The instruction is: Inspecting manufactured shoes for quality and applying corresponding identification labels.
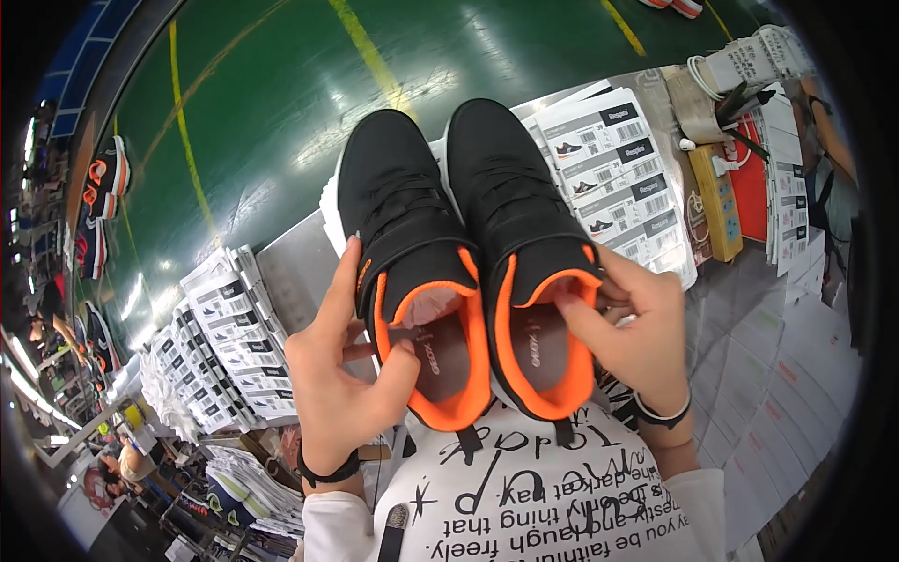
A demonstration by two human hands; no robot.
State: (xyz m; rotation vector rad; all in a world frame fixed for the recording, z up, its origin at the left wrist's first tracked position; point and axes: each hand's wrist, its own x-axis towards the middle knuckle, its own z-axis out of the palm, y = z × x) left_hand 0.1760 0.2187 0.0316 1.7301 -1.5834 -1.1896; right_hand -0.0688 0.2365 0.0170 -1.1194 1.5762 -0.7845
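Observation:
Two black sneakers with orange linings are held up side by side, toes pointing away from me. My left hand (348, 365) grips the left sneaker (389, 178), its thumb over the orange collar and its fingers along the outer side. The right sneaker (501, 169) is in my right hand (637, 328), with the thumb inside the opening and the other fingers outside. Crumpled pale paper shows inside the left sneaker. Both have a strap across the instep and a black pull tab at the heel. The soles are mostly hidden.
Printed label sheets (618, 178) lie beyond the right sneaker, and stacked label sheets (234, 318) stand at the left. A yellow power strip (714, 201) with cables is at the right. Across the green surface (253, 103), more sneakers (108, 178) sit at the far left.

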